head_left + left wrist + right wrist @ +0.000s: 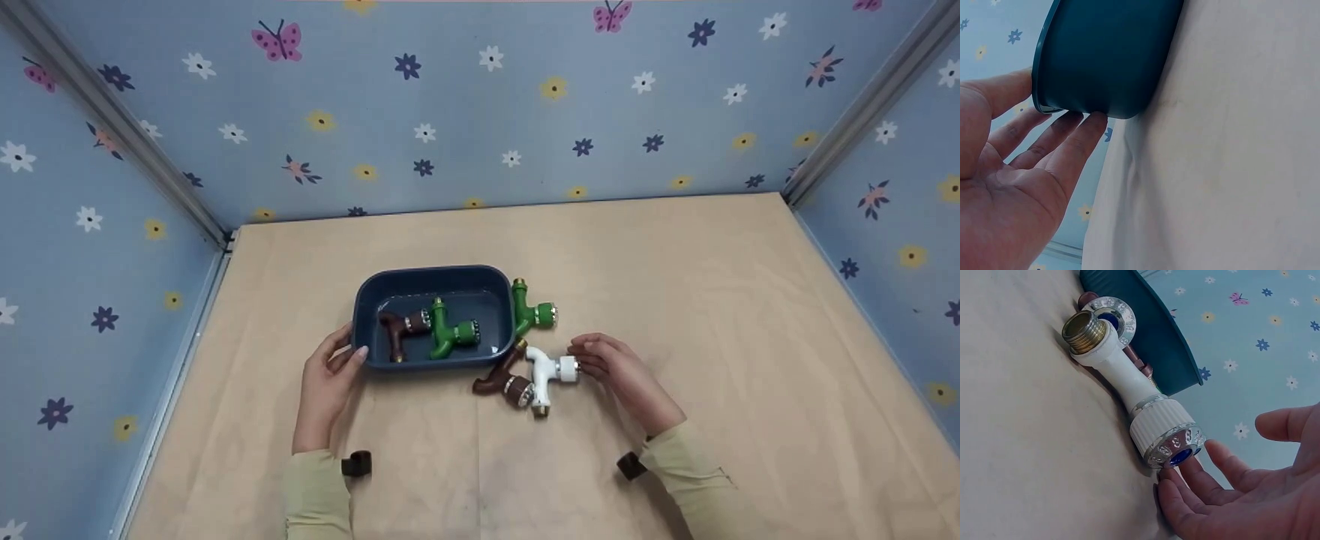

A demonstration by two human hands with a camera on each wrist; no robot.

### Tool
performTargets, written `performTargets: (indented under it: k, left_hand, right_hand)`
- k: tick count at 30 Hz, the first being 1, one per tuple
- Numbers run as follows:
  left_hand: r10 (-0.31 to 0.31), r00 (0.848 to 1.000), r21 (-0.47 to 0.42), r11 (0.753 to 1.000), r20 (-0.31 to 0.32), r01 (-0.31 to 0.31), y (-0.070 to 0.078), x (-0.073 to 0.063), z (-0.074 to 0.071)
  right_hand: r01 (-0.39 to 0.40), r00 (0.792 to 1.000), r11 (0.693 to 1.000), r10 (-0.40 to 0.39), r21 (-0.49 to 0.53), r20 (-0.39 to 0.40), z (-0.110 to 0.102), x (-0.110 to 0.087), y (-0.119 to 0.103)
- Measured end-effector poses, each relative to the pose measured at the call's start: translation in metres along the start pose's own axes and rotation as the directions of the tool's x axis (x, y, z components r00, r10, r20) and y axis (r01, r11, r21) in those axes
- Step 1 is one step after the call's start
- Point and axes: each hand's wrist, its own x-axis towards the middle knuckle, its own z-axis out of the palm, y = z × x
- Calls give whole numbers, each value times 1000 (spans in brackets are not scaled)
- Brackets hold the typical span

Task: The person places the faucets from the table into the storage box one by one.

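Observation:
A dark blue rectangular tub (435,365) holds a brown tap (394,334) and a green tap (444,334). My left hand (334,371) grips the tub's near left corner, thumb at the rim and fingertips against the outer wall in the left wrist view. Outside the tub's right side lie another green tap (525,315), a second brown tap (491,381) and a white tap (541,369). My right hand (619,371) is beside the white tap, thumb apart and fingers extended. Its fingertips are right at the silver-rimmed end of the white knob (1162,424).
A tan cloth (675,277) covers the table. Blue flowered panels (487,105) enclose it at the back and both sides, with grey metal posts (855,105) at the corners. Black wrist straps (357,463) show near both sleeves.

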Motion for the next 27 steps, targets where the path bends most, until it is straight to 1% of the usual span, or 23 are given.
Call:
performTargets:
  k: [8,11,17,23,25,27]
  left_hand:
    - [-1,1000,-13,1000,5,1,0,0,0]
    - [-7,1000,-4,1000,13,7,1,0,-1]
    - [-9,1000,42,999,19,8,2,-2,-1]
    - [-15,1000,46,999,12,14,4,-2,-1]
    - [-16,1000,43,999,13,15,2,-1,-1]
    - [-13,1000,37,999,13,13,-4,1,-3]
  right_hand:
    - [-7,1000,1000,7,5,1,1,0,1]
    - [-15,1000,1000,15,-3,2,1,-1,1]
    - [-21,1000,1000,22,-9,4,1,-2,3]
    - [-19,1000,1000,19,1,6,0,-1,5]
    - [-15,1000,1000,15,2,5,0,-1,5]
    - [-12,1000,1000,12,2,5,0,-1,6]
